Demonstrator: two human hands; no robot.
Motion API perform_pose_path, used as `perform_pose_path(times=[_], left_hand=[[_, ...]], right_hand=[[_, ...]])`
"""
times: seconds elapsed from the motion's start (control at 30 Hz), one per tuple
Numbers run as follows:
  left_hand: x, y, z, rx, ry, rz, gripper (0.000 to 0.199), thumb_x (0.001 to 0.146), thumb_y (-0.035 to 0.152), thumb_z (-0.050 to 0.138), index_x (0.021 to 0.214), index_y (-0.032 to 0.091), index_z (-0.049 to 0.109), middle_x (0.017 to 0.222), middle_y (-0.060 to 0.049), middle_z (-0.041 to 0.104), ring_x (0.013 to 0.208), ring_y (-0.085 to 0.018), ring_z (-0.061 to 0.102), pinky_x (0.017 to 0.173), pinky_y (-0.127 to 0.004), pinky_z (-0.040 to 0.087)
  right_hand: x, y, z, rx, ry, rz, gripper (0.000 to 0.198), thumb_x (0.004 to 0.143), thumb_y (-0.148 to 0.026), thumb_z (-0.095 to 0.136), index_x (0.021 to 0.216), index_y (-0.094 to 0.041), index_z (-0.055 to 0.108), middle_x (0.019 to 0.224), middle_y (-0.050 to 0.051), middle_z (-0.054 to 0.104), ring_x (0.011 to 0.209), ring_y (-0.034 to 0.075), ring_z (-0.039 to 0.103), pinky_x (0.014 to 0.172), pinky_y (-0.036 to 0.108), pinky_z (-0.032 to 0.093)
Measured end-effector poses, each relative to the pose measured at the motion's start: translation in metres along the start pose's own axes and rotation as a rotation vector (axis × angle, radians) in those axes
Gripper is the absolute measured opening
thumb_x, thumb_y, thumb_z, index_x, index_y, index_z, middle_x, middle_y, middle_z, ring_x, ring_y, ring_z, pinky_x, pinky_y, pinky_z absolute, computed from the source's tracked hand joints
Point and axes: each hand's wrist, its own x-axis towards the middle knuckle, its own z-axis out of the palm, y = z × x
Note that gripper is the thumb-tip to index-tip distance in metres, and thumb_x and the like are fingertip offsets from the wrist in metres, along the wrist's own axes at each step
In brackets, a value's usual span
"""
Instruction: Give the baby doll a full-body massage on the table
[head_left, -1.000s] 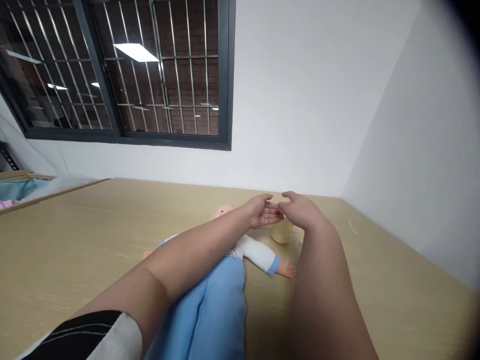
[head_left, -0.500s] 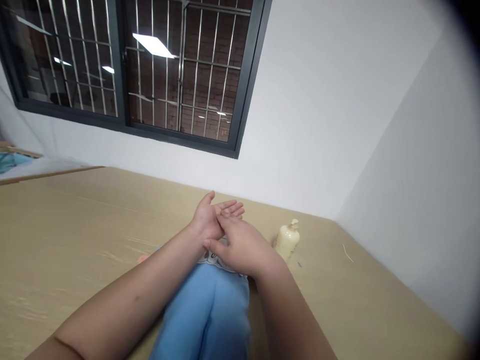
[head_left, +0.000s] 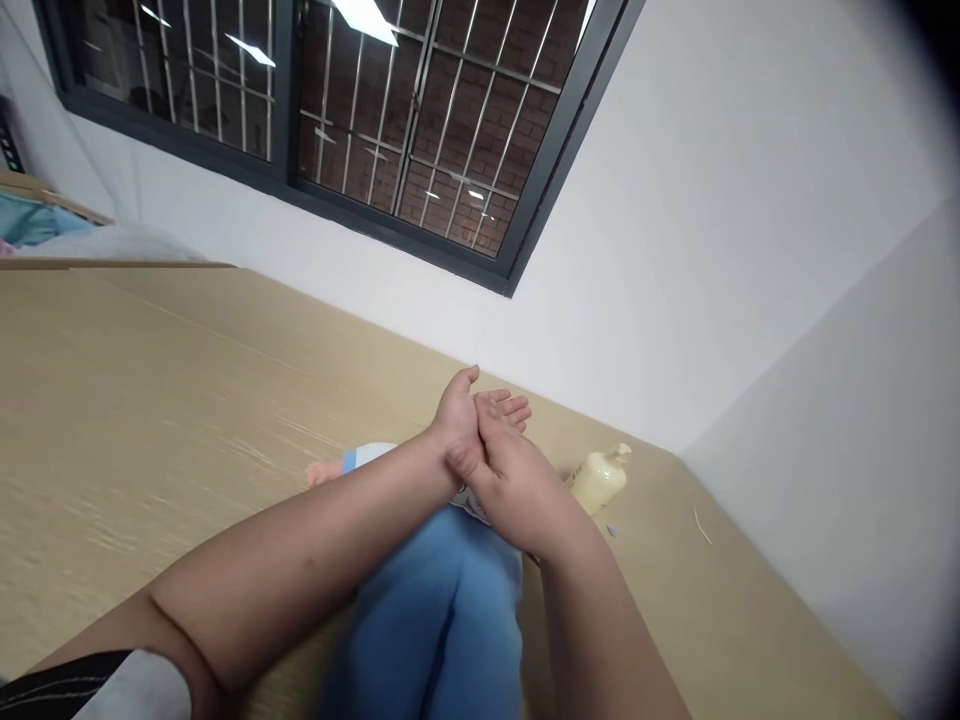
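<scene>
My left hand (head_left: pixel 457 412) is palm up with its fingers stretched out and thumb raised. Across its palm lies my right hand (head_left: pixel 517 485), fingers extended and its thumb near the left wrist; both hands touch and no object shows in either. Beneath them a doll lies on the table, its blue trousers (head_left: pixel 442 610) stretching towards me. One small doll hand (head_left: pixel 324 472) and a white and blue sleeve stick out past my left forearm; my arms cover the rest of its upper body. Just right of my right hand stands a pale yellow pump bottle (head_left: pixel 600 482).
The tan tabletop (head_left: pixel 150 400) meets a white wall (head_left: pixel 675 250) at the back and right. A barred window (head_left: pixel 420 120) is above. Near the bottle lie a small bluish bit (head_left: pixel 611 531) and a thin pale strip (head_left: pixel 702 526). Bluish cloth (head_left: pixel 37 220) is at far left.
The view has tilted and shifted, so hands, doll and bottle sit further right in it. My right hand stays on my left palm. More of the doll's arm shows, and a sleeve appears at lower left.
</scene>
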Motion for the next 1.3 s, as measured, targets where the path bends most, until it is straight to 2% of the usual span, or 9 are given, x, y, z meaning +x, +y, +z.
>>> perform_pose_path(times=[0.13, 0.33, 0.47, 0.6, 0.8, 0.93, 1.07, 1.2, 1.3], left_hand=[[0.003, 0.015, -0.003, 0.019, 0.028, 0.012, 0.075, 0.092, 0.063, 0.040, 0.137, 0.005, 0.049, 0.125, -0.026, 0.064, 0.121, -0.035, 0.062, 0.094, -0.045, 0.053], [0.008, 0.027, -0.010, -0.052, -0.017, 0.129, 0.077, 0.091, 0.061, 0.043, 0.138, 0.002, 0.048, 0.126, -0.026, 0.064, 0.118, -0.034, 0.064, 0.098, -0.039, 0.052], [0.003, 0.020, -0.006, -0.058, -0.069, 0.145, 0.073, 0.090, 0.060, 0.046, 0.136, 0.003, 0.051, 0.123, -0.024, 0.066, 0.115, -0.032, 0.066, 0.097, -0.039, 0.053], [-0.011, 0.010, 0.007, 0.020, 0.009, 0.111, 0.063, 0.092, 0.057, 0.046, 0.127, 0.007, 0.058, 0.120, -0.023, 0.068, 0.114, -0.031, 0.066, 0.099, -0.039, 0.052], [-0.019, 0.011, 0.015, 0.056, 0.072, 0.095, 0.057, 0.093, 0.057, 0.045, 0.122, 0.011, 0.058, 0.123, -0.022, 0.065, 0.121, -0.033, 0.061, 0.101, -0.043, 0.049], [-0.014, 0.022, 0.010, 0.073, 0.066, 0.171, 0.062, 0.094, 0.057, 0.044, 0.126, 0.006, 0.056, 0.122, -0.023, 0.065, 0.120, -0.033, 0.061, 0.104, -0.042, 0.047], [-0.008, 0.029, 0.005, 0.031, 0.075, 0.232, 0.065, 0.092, 0.055, 0.047, 0.130, 0.003, 0.055, 0.118, -0.023, 0.066, 0.116, -0.031, 0.065, 0.104, -0.038, 0.047], [-0.006, 0.023, 0.002, 0.005, 0.030, 0.198, 0.062, 0.090, 0.055, 0.049, 0.128, 0.007, 0.057, 0.115, -0.022, 0.068, 0.113, -0.031, 0.066, 0.100, -0.038, 0.050], [-0.012, 0.014, 0.006, -0.007, -0.003, 0.165, 0.057, 0.090, 0.055, 0.051, 0.122, 0.008, 0.060, 0.112, -0.022, 0.069, 0.109, -0.031, 0.068, 0.096, -0.038, 0.053]], right_hand=[[0.002, 0.007, 0.003, -0.104, 0.015, 0.031, 0.088, 0.095, -0.070, 0.039, 0.159, -0.012, 0.023, 0.166, 0.014, 0.019, 0.155, 0.031, 0.011, 0.126, 0.052, 0.014], [-0.015, -0.010, -0.007, -0.006, -0.051, -0.106, 0.089, 0.090, -0.073, 0.049, 0.160, -0.024, 0.024, 0.165, 0.009, 0.025, 0.154, 0.032, 0.020, 0.124, 0.051, 0.022], [-0.017, -0.014, -0.008, 0.080, -0.067, -0.145, 0.092, 0.091, -0.075, 0.043, 0.161, -0.024, 0.013, 0.168, 0.008, 0.016, 0.155, 0.032, 0.015, 0.124, 0.053, 0.019], [-0.009, -0.008, -0.002, 0.040, 0.002, -0.132, 0.095, 0.092, -0.073, 0.045, 0.162, -0.020, 0.007, 0.169, 0.009, 0.007, 0.156, 0.031, 0.002, 0.125, 0.055, 0.010], [0.001, 0.001, 0.006, -0.093, 0.072, -0.082, 0.089, 0.095, -0.068, 0.043, 0.161, -0.018, 0.012, 0.168, 0.012, 0.013, 0.156, 0.030, 0.004, 0.125, 0.058, 0.000], [-0.004, -0.002, 0.002, -0.087, 0.048, -0.055, 0.086, 0.094, -0.068, 0.045, 0.160, -0.021, 0.019, 0.166, 0.011, 0.021, 0.155, 0.032, 0.012, 0.124, 0.061, 0.005], [-0.015, -0.016, -0.007, -0.057, 0.004, -0.127, 0.090, 0.089, -0.070, 0.054, 0.159, -0.023, 0.025, 0.163, 0.011, 0.032, 0.153, 0.033, 0.021, 0.124, 0.058, 0.014], [-0.020, -0.021, -0.011, 0.003, -0.009, -0.155, 0.103, 0.083, -0.072, 0.061, 0.161, -0.023, 0.015, 0.164, 0.011, 0.030, 0.153, 0.037, 0.020, 0.121, 0.059, 0.024], [-0.014, -0.012, -0.009, 0.019, 0.000, -0.142, 0.105, 0.083, -0.071, 0.061, 0.161, -0.022, 0.011, 0.166, 0.011, 0.023, 0.154, 0.038, 0.012, 0.122, 0.060, 0.022]])
